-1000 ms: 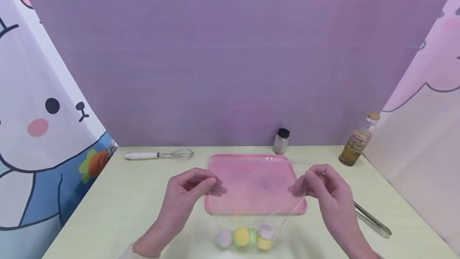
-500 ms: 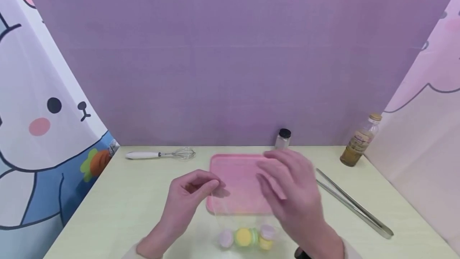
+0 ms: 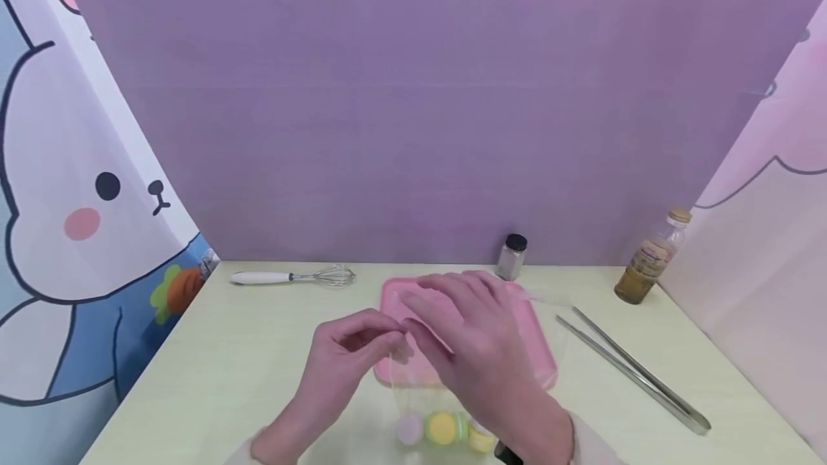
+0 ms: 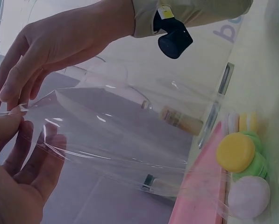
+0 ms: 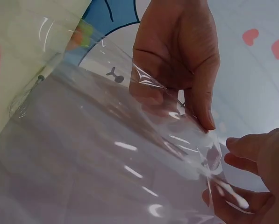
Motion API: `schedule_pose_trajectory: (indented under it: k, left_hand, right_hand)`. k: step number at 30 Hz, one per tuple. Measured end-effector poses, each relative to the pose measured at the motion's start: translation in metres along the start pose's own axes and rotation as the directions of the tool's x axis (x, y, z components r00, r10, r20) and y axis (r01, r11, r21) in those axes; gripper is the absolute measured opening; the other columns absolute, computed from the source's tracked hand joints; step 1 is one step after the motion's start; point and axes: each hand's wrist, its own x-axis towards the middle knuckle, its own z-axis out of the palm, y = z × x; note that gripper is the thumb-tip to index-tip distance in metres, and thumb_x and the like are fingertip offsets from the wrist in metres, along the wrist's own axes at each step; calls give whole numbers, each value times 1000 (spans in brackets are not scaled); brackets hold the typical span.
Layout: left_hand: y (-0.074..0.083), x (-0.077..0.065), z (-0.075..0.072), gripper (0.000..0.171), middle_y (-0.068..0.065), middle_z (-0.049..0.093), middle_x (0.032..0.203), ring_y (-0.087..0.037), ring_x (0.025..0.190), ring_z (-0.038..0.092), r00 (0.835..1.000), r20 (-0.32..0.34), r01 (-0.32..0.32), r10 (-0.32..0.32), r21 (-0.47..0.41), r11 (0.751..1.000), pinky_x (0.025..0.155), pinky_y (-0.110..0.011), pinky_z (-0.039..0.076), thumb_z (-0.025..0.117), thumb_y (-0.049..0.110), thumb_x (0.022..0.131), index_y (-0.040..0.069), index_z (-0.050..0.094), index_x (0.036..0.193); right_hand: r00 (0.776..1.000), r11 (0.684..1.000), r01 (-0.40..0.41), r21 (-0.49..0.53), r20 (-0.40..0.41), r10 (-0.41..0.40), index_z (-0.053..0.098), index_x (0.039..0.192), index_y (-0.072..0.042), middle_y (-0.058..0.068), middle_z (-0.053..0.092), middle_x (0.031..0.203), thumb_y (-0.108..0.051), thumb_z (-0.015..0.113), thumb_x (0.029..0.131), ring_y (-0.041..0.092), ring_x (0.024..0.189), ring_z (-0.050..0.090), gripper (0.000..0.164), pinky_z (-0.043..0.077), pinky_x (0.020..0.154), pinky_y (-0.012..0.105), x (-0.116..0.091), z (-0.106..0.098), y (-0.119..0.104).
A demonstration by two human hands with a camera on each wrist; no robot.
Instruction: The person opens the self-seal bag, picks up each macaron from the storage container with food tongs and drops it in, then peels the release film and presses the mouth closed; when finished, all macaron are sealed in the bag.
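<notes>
My left hand (image 3: pixel 352 354) pinches the upper left edge of a clear plastic bag (image 4: pixel 120 135) between thumb and fingertips. At the bag's bottom lie several macarons: a lilac one (image 3: pixel 410 429), a yellow one (image 3: pixel 442 428) and green (image 3: pixel 461 426) beside it, with more at the right partly behind my right wrist. My right hand (image 3: pixel 481 343) reaches across to the left fingertips, its fingers loosely bent. In the right wrist view, the right thumb (image 5: pixel 244 145) stands apart from its fingers, which show beyond the plastic at the bag's edge.
Behind the bag lies a pink tray (image 3: pixel 541 350). To the right are metal tongs (image 3: pixel 636 375), and farther back a corked bottle (image 3: pixel 649 257) of amber liquid. A small black-capped jar (image 3: pixel 512 258) stands behind the tray; a whisk (image 3: pixel 291 277) lies at the back left.
My right hand has let go of the bag's upper right edge and moved left across to the left hand's fingertips. The left hand keeps its pinch, and the tongs show more fully.
</notes>
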Motion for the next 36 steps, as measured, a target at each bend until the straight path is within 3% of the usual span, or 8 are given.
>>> schedule_pose_trajectory:
  k: [8,14,21,30,36]
  left_hand:
    - [-1,0,1,8,-6,71,88,-16,78,69,1000,6,-18,18,-27,999,75,-32,60,68,-4,94,-6,71,100]
    - [0,-1,1,7,-6,70,87,-15,76,68,1000,3,-20,20,-14,1000,71,-29,59,68,-4,94,-6,72,99]
    - [0,-1,1,6,-9,69,83,-16,75,67,1000,4,-17,17,16,1000,69,-28,58,68,-3,94,-3,72,98]
    - [0,-2,0,9,-8,72,88,-15,78,69,1000,7,-13,13,21,1000,70,-31,60,69,-3,93,-5,73,102]
    - [4,-3,2,13,-8,74,89,-17,79,70,999,-13,46,-46,7,999,73,-32,61,70,-2,93,-5,71,106]
  right_hand:
    - [994,996,-86,30,64,84,76,106,-12,6,71,98,-23,65,100,25,86,66,16,44,84,49,-8,2,3]
    - [983,983,-153,98,113,142,76,112,-14,5,69,101,-23,62,102,19,84,67,19,41,83,48,-12,1,7]
    - [978,972,-175,156,137,154,76,114,-13,4,69,104,-18,65,99,16,79,62,19,34,79,43,-13,1,10]
    - [981,972,-169,164,126,149,78,110,-12,0,64,88,-22,64,102,18,79,57,20,33,78,39,-16,2,10]
    - [973,968,-192,162,158,167,77,110,-7,0,60,89,-31,60,104,18,80,54,30,34,79,38,-19,0,7]
